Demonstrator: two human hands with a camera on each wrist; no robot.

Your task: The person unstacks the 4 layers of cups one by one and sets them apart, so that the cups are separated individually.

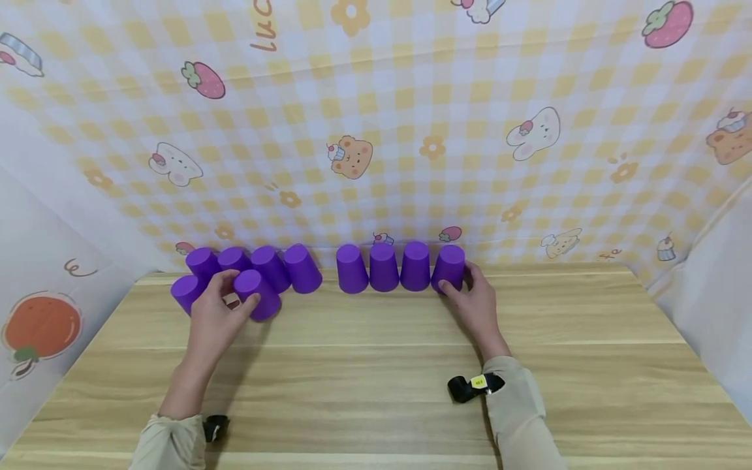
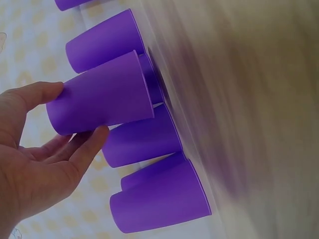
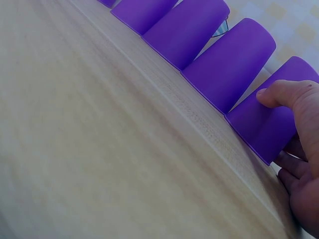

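My left hand point(image 1: 213, 321) grips an upside-down purple cup point(image 1: 262, 299) between thumb and fingers. In the left wrist view this held cup point(image 2: 102, 94) overlaps the cups behind it, its wide rim facing the tabletop. Another inverted cup point(image 1: 185, 292) stands just left of that hand, and a back row of several more, including one cup point(image 1: 303, 269) at its right end, runs along the wall. To the right, my right hand point(image 1: 478, 307) holds the end cup point(image 1: 451, 262) of a second row, thumb on its near side. That cup's rim point(image 3: 259, 124) is down at the table.
Several inverted purple cups, one of them a cup point(image 1: 384, 267) mid-row, stand left of my right hand. A gap separates the two groups. Behind hangs a yellow checked cloth point(image 1: 388, 117); the wooden table point(image 1: 352, 391) stretches toward me. Black wrist cameras sit at both sleeves.
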